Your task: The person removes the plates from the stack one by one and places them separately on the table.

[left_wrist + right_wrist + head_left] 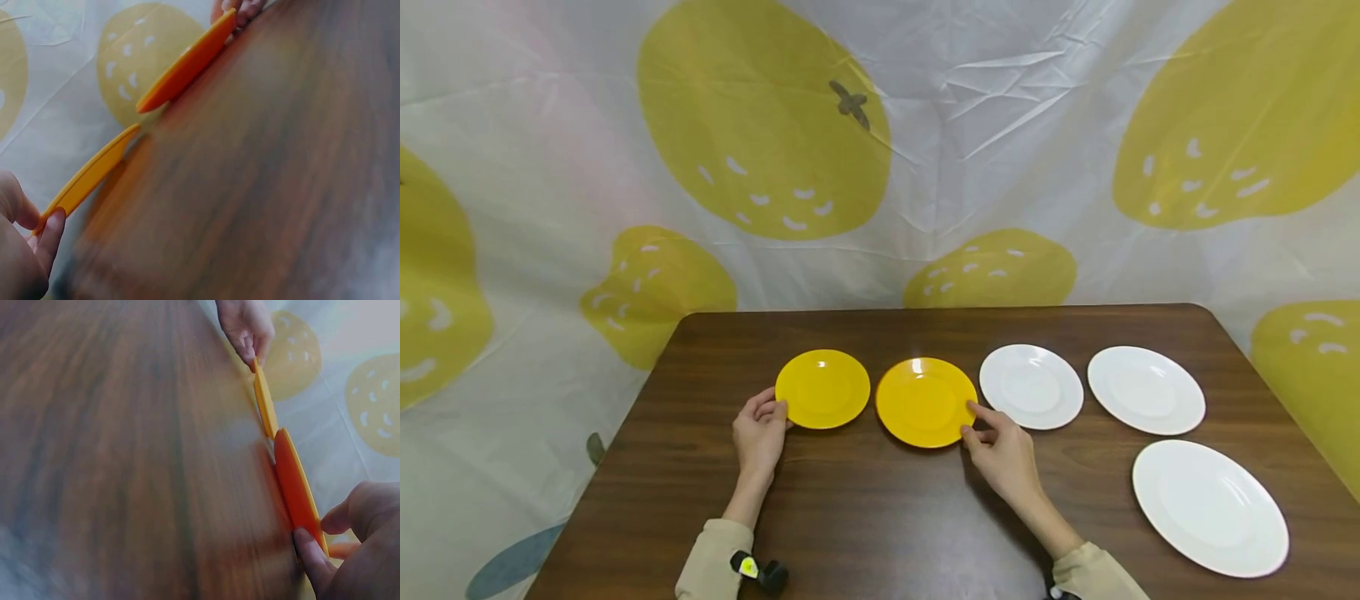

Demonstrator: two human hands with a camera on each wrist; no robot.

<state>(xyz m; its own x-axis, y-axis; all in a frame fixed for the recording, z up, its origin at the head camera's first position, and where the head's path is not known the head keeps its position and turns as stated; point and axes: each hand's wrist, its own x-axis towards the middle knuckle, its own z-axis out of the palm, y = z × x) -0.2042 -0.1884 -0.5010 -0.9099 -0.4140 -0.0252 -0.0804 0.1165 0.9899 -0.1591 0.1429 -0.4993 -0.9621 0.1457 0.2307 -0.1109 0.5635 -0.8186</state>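
Observation:
My left hand pinches the left rim of a yellow plate, thumb on top and fingers below. In the left wrist view, the thumb and a finger of that hand grip the edge of the yellow plate. A deeper orange-yellow plate is just to its right, a small gap between them. My right hand pinches this second plate at its right rim. Seen from the right wrist, the orange-yellow plate is edge-on, its underside showing. Whether either plate touches the table cannot be told.
Right of the coloured plates, a white plate lies near the right hand. Farther right are another white plate and a larger white plate closer to me. A fruit-print cloth hangs behind the dark wooden table.

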